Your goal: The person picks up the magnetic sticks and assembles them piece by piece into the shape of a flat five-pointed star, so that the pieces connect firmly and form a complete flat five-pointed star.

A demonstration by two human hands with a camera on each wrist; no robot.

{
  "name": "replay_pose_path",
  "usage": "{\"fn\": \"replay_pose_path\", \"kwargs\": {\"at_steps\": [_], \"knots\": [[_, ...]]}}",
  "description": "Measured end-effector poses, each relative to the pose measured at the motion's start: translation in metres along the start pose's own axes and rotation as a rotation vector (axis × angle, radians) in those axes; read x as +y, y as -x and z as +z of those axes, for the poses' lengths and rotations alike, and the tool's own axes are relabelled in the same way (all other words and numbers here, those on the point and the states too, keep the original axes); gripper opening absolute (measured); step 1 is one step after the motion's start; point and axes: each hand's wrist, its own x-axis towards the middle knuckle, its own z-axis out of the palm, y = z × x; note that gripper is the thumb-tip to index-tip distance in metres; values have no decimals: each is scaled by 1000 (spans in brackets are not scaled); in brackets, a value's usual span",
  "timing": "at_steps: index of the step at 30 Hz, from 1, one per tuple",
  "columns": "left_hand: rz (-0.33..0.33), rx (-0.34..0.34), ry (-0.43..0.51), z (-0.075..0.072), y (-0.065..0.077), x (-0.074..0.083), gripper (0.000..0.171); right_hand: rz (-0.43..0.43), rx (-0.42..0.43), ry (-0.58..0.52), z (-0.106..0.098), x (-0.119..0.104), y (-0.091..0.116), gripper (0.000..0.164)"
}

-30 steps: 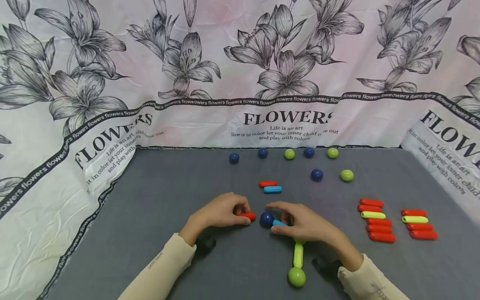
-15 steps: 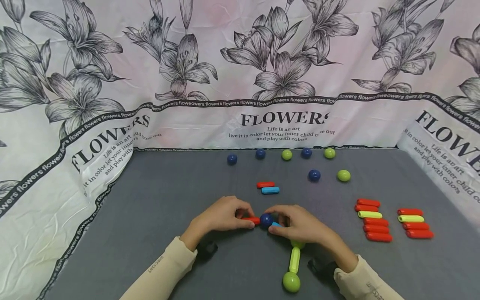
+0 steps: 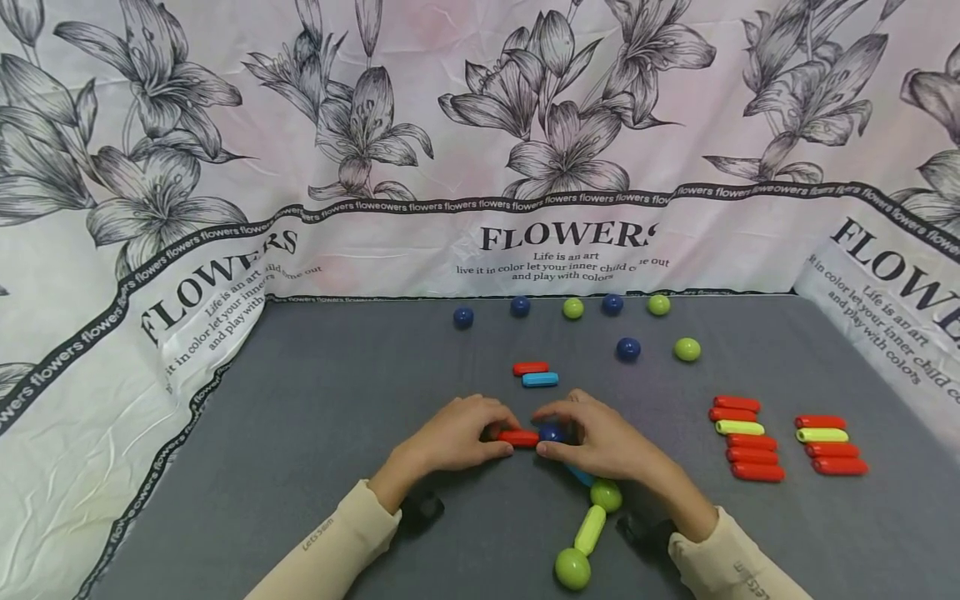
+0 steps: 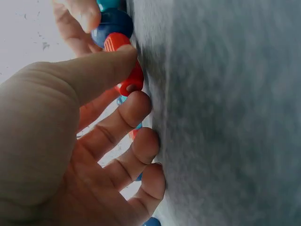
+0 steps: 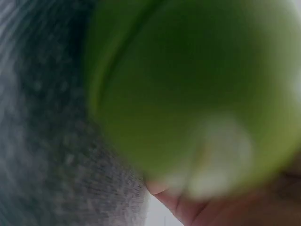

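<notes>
My left hand (image 3: pixel 459 435) pinches a red rod (image 3: pixel 520 438) between thumb and index finger. The rod's far end meets a dark blue ball (image 3: pixel 551 432); in the left wrist view the red rod (image 4: pixel 133 77) runs up against the ball (image 4: pixel 113 26). Thumb and fingers of my right hand (image 3: pixel 611 437) hold that blue ball. From it a light blue rod (image 3: pixel 581 476), mostly covered by this hand, leads to a green ball (image 3: pixel 606 495), a yellow-green rod (image 3: pixel 590 531) and another green ball (image 3: pixel 573 568). A blurred green ball (image 5: pixel 197 94) fills most of the right wrist view.
Beyond my hands lie a loose red rod (image 3: pixel 531 368) and a light blue rod (image 3: pixel 540 380). Several blue balls (image 3: pixel 628 349) and green balls (image 3: pixel 687 349) sit toward the back. Two columns of red rods (image 3: pixel 752 457) and yellow-green rods (image 3: pixel 822 435) lie at the right.
The red rod in my left hand has moved right and met the blue ball. The joined pieces have turned: the near green ball swung left, and the upper green ball now shows fully.
</notes>
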Motion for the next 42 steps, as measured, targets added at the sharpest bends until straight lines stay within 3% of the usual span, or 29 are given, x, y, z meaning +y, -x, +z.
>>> {"fn": "replay_pose_path", "kwargs": {"at_steps": [5, 12, 17, 21, 24, 28, 32, 34, 37, 42], "knots": [[8, -17, 17, 5, -2, 4, 27, -75, -46, 5, 1, 4, 1, 39], [-27, -8, 181, -6, -9, -9, 25, -73, -48, -27, 1, 7, -1, 27], [-169, 150, 180, -20, -23, -37, 27, -50, -14, -44, 0, 7, -1, 22], [-263, 344, 178, -31, -47, -56, 28, -41, 0, -43, 0, 9, 0, 22], [-324, 430, 157, -40, -65, -68, 39, -29, 5, -37, 0, 10, 0, 21], [-421, 379, 50, -46, -80, -82, 55, -15, 4, -28, 1, 11, 1, 23], [-448, 306, -24, -48, -79, -84, 48, -15, -4, -1, 1, 9, 1, 27], [-414, 290, -8, -47, -71, -81, 45, -16, -4, 22, 2, 7, 1, 28], [-312, 243, 61, -41, -56, -72, 45, -10, 11, 49, 4, 6, 0, 26], [-119, 87, 204, -26, -30, -52, 38, 11, 43, 45, 7, 5, -2, 20]]}}
